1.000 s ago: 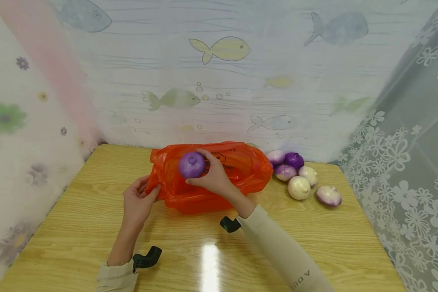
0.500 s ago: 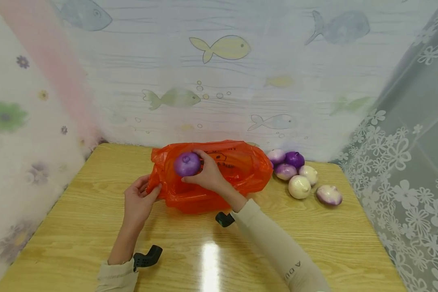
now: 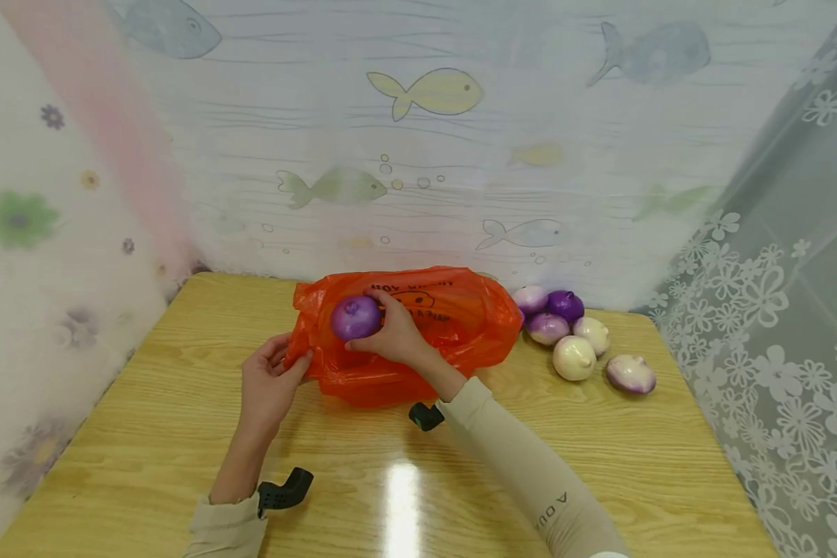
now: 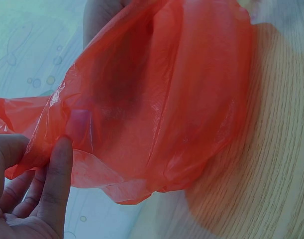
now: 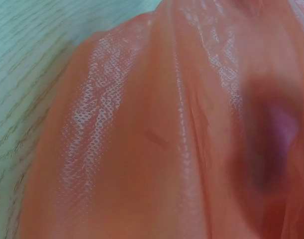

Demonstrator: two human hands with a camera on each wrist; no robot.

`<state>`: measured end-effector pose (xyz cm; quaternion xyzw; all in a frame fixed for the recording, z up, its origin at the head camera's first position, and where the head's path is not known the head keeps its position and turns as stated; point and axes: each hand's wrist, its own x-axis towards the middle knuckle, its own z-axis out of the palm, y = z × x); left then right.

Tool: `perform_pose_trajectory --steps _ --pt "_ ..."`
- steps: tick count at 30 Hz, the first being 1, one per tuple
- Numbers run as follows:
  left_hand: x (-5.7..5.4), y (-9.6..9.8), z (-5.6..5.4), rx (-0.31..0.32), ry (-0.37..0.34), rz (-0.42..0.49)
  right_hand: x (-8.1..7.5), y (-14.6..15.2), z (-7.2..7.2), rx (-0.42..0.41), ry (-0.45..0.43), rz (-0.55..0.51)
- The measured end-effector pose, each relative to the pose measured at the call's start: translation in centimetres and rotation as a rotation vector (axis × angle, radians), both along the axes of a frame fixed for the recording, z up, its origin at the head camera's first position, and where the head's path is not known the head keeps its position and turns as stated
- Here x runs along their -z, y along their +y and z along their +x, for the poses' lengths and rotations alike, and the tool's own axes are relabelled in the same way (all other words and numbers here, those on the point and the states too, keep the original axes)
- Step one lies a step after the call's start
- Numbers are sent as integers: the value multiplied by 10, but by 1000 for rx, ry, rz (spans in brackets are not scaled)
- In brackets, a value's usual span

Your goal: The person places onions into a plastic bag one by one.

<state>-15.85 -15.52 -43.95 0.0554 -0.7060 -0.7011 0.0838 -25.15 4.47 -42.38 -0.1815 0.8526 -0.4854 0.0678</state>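
A thin red plastic bag (image 3: 470, 329) with black print lies spread at the back of the table. My left hand (image 3: 270, 384) pinches its left edge between thumb and fingers; the left wrist view shows these fingers (image 4: 58, 172) on the film. Over the bag's left part, my right hand (image 3: 401, 335) grips a round purple onion (image 3: 356, 318) between thumb and fingers. Red film fills most of the right wrist view, where a blurred purple patch (image 5: 282, 128) shows through and the right hand is hard to make out.
Right of the bag sit several onions: a dark purple one (image 3: 566, 306), purple-white ones (image 3: 548, 329), white ones (image 3: 574, 358) and a flatter purple-white one (image 3: 631, 374) nearest the table's right edge. A curtain with fish prints (image 3: 425, 147) hangs behind the wooden table (image 3: 160, 403).
My right hand and the purple onion have shifted slightly left over the bag. The left hand keeps its pinch on the bag's edge, nearly still.
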Motion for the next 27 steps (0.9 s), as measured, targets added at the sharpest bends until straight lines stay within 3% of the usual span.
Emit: perform_pose_trajectory --steps 8,17,27 --pt "0 1 0 -12 -22 -34 2 1 -1 -47 -68 -159" --pt "-1 1 -1 -22 1 -3 -2 8 4 -80 -86 -242" --pt "-5 0 0 -31 5 40 -31 24 27 -112 -48 -313"
